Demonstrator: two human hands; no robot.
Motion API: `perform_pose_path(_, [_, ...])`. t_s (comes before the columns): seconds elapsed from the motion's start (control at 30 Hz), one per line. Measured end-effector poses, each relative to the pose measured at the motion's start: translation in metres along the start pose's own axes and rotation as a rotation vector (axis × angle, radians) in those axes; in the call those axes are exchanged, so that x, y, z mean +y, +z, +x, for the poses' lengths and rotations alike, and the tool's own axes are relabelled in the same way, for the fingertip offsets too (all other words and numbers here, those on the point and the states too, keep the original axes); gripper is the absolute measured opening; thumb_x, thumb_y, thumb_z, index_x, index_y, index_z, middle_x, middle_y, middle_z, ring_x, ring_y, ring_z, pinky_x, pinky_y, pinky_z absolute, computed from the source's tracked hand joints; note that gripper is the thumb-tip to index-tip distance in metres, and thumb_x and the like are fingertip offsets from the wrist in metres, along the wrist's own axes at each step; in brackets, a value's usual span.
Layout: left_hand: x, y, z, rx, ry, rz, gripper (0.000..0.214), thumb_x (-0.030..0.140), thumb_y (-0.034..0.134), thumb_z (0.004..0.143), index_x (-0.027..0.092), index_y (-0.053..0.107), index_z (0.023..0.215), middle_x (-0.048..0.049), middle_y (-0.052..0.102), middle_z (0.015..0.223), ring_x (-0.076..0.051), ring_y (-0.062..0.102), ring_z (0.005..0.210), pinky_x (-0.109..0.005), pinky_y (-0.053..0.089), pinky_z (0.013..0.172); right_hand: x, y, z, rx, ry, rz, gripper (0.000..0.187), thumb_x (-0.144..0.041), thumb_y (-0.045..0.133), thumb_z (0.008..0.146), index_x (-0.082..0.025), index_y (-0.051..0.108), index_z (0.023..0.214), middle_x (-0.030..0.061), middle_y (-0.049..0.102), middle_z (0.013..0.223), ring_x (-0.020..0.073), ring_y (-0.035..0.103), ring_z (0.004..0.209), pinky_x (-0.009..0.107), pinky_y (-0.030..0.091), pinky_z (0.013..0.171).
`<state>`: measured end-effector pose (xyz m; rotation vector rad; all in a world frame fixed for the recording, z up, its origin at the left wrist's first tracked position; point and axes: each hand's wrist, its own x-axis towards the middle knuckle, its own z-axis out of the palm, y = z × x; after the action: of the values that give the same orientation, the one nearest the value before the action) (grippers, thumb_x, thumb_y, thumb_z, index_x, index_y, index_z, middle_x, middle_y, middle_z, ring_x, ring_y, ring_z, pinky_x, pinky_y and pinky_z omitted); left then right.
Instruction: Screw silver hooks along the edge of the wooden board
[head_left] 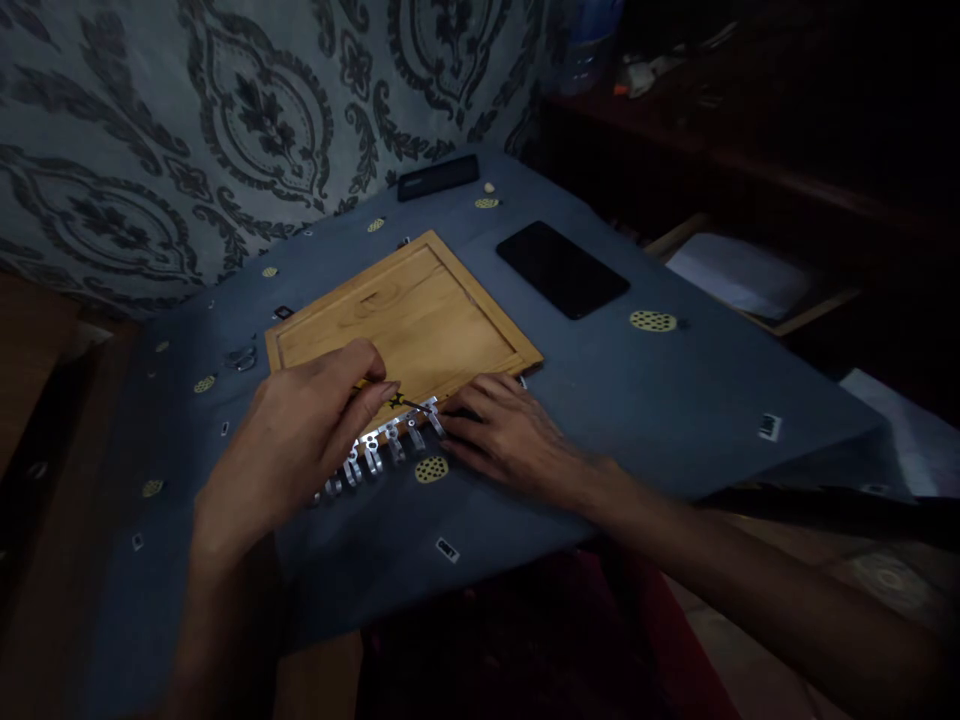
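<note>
The left hand (296,430) pinches a screwdriver (396,399), its handle mostly hidden. The right hand (514,430) bunches its fingers at the metal hooks (394,441); whether they grip, I cannot tell.

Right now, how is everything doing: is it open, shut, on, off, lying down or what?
Left hand, pinched shut on the tool
Yellow-and-black tool, held slanting, tip at the hook strip
Right hand, fingers bent at the strip's end; grip unclear
Metal hook strip, along the board's near edge
Wooden board, lying flat
Black flat device, lying down, face dark
</note>
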<state>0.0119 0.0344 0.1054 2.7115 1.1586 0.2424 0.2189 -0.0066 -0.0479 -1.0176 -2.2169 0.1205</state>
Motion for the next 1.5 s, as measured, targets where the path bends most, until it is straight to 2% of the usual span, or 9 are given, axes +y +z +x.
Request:
perform_pose_path(0.2, [0.002, -0.003, 0.001, -0.055, -0.016, 0.011, 0.019, 0.032, 0.043, 0.104, 0.022, 0.053, 0.091, 0.0025, 0.060, 0.073, -0.014, 0.057, 0.062, -0.028, 0.039, 0.061, 0.000, 0.000, 0.001, -0.011, 0.004, 0.001, 0.020, -0.029, 0.060, 0.099, -0.016, 0.073, 0.108, 0.0092, 0.070, 0.102, 0.0241, 0.058, 0.096, 0.041, 0.044, 0.087])
perform_pose_path(0.43, [0.003, -0.008, 0.004, -0.113, -0.007, 0.045, 0.014, 0.029, 0.043, 0.103, 0.021, 0.052, 0.096, 0.0015, 0.062, 0.079, -0.015, 0.060, 0.069, -0.029, 0.040, 0.063, -0.002, -0.005, 0.002, -0.043, 0.015, -0.009, 0.021, -0.028, 0.058, 0.100, -0.015, 0.073, 0.107, 0.0091, 0.069, 0.100, 0.0234, 0.057, 0.094, 0.039, 0.045, 0.087])
perform_pose_path(0.67, [0.000, -0.013, 0.007, -0.142, 0.004, 0.056, 0.013, 0.030, 0.041, 0.104, 0.021, 0.050, 0.106, -0.0040, 0.065, 0.098, -0.018, 0.064, 0.082, -0.031, 0.046, 0.069, -0.002, -0.006, 0.002, -0.041, 0.021, 0.026, 0.021, -0.027, 0.056, 0.101, -0.016, 0.073, 0.107, 0.0091, 0.069, 0.101, 0.0231, 0.054, 0.093, 0.039, 0.043, 0.085])
perform_pose_path(0.9, [0.000, -0.012, 0.009, -0.155, 0.006, 0.043, 0.012, 0.032, 0.043, 0.104, 0.023, 0.052, 0.107, -0.0043, 0.067, 0.099, -0.019, 0.067, 0.085, -0.030, 0.048, 0.071, 0.000, 0.000, 0.002, -0.017, 0.014, 0.001, 0.022, -0.029, 0.057, 0.101, -0.015, 0.073, 0.107, 0.0085, 0.068, 0.098, 0.0236, 0.054, 0.094, 0.039, 0.041, 0.088])
perform_pose_path(1.07, [-0.004, -0.008, 0.005, -0.125, -0.006, 0.197, 0.025, 0.045, 0.041, 0.105, 0.023, 0.053, 0.102, -0.0022, 0.069, 0.088, -0.021, 0.068, 0.075, -0.031, 0.044, 0.063, 0.000, 0.000, 0.002, -0.009, 0.007, 0.009, 0.021, -0.028, 0.058, 0.100, -0.015, 0.073, 0.108, 0.0087, 0.068, 0.098, 0.0237, 0.054, 0.093, 0.039, 0.040, 0.087])
perform_pose_path(1.2, [-0.002, -0.008, 0.006, -0.141, 0.037, 0.242, 0.026, 0.039, 0.036, 0.107, 0.021, 0.052, 0.096, -0.0006, 0.067, 0.082, -0.020, 0.066, 0.071, -0.030, 0.042, 0.062, -0.001, -0.002, 0.002, -0.018, 0.020, 0.015, 0.021, -0.027, 0.059, 0.100, -0.014, 0.073, 0.108, 0.0087, 0.069, 0.100, 0.0233, 0.054, 0.094, 0.039, 0.041, 0.088])
perform_pose_path(1.5, [0.011, -0.015, 0.009, -0.204, 0.063, 0.269, 0.019, 0.028, 0.034, 0.106, 0.020, 0.051, 0.100, -0.0026, 0.064, 0.094, -0.020, 0.064, 0.080, -0.031, 0.043, 0.064, 0.000, 0.001, 0.001, 0.020, 0.030, 0.027, 0.017, -0.027, 0.060, 0.099, -0.017, 0.073, 0.104, 0.0077, 0.070, 0.100, 0.0226, 0.055, 0.094, 0.039, 0.043, 0.089])
